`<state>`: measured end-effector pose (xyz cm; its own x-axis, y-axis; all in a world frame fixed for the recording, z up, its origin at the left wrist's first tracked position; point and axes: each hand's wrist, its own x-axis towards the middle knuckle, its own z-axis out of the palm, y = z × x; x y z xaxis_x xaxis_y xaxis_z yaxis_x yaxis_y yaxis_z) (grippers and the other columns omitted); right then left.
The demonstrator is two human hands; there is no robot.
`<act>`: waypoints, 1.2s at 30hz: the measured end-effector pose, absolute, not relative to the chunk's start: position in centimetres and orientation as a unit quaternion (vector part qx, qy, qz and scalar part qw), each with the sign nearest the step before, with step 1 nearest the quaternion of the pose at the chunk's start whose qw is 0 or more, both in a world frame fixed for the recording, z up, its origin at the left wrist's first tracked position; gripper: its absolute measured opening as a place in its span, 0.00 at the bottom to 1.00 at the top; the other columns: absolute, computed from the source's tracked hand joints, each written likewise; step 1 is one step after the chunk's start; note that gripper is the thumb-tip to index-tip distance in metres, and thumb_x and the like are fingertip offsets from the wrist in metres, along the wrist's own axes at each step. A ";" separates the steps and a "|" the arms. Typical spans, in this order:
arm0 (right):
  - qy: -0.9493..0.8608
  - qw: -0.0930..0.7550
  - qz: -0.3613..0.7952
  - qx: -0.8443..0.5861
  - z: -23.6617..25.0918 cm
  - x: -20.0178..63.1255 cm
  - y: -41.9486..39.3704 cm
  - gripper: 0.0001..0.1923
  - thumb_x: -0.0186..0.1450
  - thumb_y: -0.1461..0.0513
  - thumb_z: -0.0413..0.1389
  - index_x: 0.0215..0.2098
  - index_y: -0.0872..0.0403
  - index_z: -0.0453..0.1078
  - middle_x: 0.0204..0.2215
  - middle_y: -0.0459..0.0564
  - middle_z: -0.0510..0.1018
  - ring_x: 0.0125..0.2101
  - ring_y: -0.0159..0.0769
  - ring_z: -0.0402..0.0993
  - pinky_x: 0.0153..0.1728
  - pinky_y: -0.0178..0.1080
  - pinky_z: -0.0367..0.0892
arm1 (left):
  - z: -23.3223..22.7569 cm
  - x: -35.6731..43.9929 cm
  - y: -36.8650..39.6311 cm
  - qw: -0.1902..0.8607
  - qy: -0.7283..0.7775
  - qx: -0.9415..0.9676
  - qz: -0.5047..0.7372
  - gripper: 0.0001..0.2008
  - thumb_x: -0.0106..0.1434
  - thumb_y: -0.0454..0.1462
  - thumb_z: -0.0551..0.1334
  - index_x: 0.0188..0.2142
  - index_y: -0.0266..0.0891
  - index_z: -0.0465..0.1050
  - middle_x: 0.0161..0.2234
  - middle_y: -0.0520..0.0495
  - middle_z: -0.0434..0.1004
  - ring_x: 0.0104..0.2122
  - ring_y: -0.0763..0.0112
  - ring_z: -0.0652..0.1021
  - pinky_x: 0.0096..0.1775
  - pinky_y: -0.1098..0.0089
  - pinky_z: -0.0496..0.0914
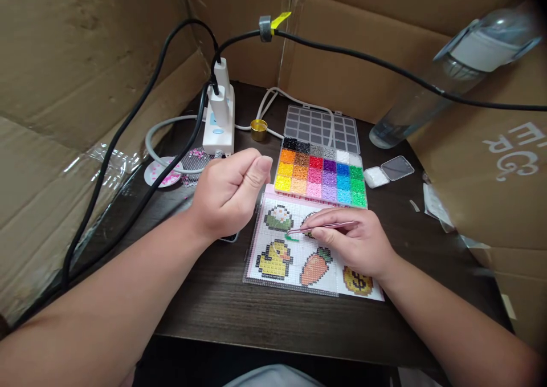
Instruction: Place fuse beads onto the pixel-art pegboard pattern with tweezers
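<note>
The right hand (356, 240) pinches tweezers (325, 226) over the pegboard (299, 250); the left hand (231, 193), at 9 o'clock, is loosely curled, holding nothing visible, above the dark table (222, 313).

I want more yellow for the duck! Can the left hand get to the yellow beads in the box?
Probably yes. The left hand hangs curled just left of the bead box, whose lid is open. The yellow beads sit in the near-left corner, closest to that hand, and nothing lies between them.
</note>
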<state>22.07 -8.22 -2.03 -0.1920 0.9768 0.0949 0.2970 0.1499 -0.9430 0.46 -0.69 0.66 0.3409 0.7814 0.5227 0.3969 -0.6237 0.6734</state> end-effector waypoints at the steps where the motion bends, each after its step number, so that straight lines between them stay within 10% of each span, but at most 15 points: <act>1: -0.644 0.397 0.425 -0.497 -2.0 22.0 -8.2 0.05 0.60 0.65 0.61 0.33 0.52 0.80 0.32 0.51 0.83 0.32 0.36 0.80 0.32 0.36 0.75 | 0.7 0.5 -0.7 0.219 0.378 0.789 0.432 0.18 0.69 0.40 0.51 0.23 0.38 0.64 0.18 0.56 0.58 0.18 0.81 0.62 0.23 0.73 0.58; 19: -0.619 0.415 0.443 -0.499 -2.3 22.4 -8.1 0.04 0.60 0.63 0.62 0.32 0.52 0.80 0.32 0.50 0.83 0.33 0.37 0.79 0.34 0.38 0.74 | 0.6 0.4 -0.6 0.198 0.377 0.801 0.421 0.18 0.68 0.40 0.51 0.23 0.38 0.64 0.17 0.55 0.60 0.18 0.80 0.63 0.22 0.74 0.58; 27: -0.461 0.582 0.411 -0.530 -2.1 26.8 -6.1 0.06 0.59 0.58 0.62 0.32 0.52 0.79 0.22 0.47 0.77 0.14 0.23 0.54 0.14 0.31 0.50 | 0.8 0.0 -0.4 0.187 0.374 0.807 0.418 0.17 0.68 0.39 0.51 0.22 0.38 0.64 0.17 0.55 0.62 0.17 0.80 0.64 0.21 0.73 0.58; 36: -0.319 0.664 0.333 -0.588 -2.3 30.6 -3.5 0.10 0.48 0.61 0.67 0.26 0.59 0.76 0.28 0.55 0.80 0.16 0.21 0.54 0.13 0.29 0.48 | 0.9 0.1 -0.5 0.187 0.368 0.808 0.419 0.18 0.68 0.39 0.51 0.22 0.38 0.64 0.16 0.56 0.60 0.16 0.80 0.62 0.20 0.73 0.57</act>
